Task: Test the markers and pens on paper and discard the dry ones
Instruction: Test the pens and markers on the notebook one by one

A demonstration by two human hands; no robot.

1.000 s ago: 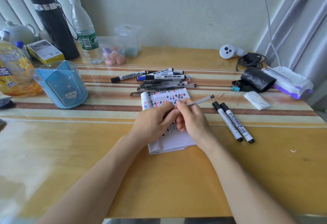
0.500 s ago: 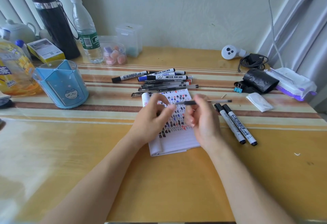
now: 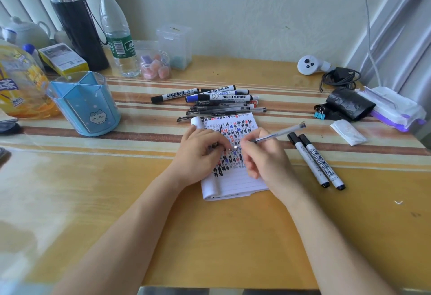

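My right hand [image 3: 263,158] grips a clear gel pen [image 3: 279,132], its uncapped tip pointing down-left just above the notepad [image 3: 233,184]. The pad's upper lines are covered with black, blue and red test marks. My left hand [image 3: 200,152] rests on the pad's left side, fingers curled around a dark pen cap [image 3: 215,146]. A pile of whiteboard markers and gel pens [image 3: 217,100] lies just beyond the pad. Two black whiteboard markers [image 3: 317,161] lie side by side to the right of my right hand.
A blue pen holder [image 3: 86,104] stands at the left, with bottles and a black flask [image 3: 77,22] behind it. At the right are a folded tissue [image 3: 348,132], a black roll with binder clips [image 3: 347,104], a tissue pack [image 3: 394,108] and a cable [image 3: 340,78].
My hands were together on the pen, then drew apart, with the cap staying in my left hand. My right hand has turned the pen so that its tip points down at the pad.
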